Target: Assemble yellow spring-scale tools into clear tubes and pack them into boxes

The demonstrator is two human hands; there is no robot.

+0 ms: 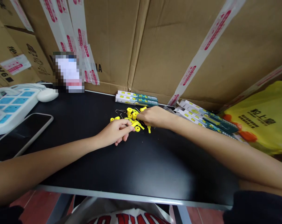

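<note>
My left hand (pixel 119 132) pinches a small yellow plastic piece (pixel 134 124) between thumb and fingers, just in front of a loose pile. In that pile lie several yellow plastic rings and caps (pixel 129 111), along with bent wire hooks (pixel 120 111). My right hand (pixel 152 115) reaches into the pile's right side with its fingers bent down and together. Its fingertips are hidden behind the hand, so I cannot see what they hold. A narrow yellow piece (pixel 149 129) lies on the black table (pixel 141 168) just below my right hand.
Slim printed boxes (pixel 136 99) lie behind the pile, and more boxes (pixel 201 116) are stacked at the right. A yellow plastic bag (pixel 262 118) stands far right. A power strip (pixel 17 102) and a phone (pixel 22 135) are on the left. Large cardboard cartons (pixel 178 40) wall off the back.
</note>
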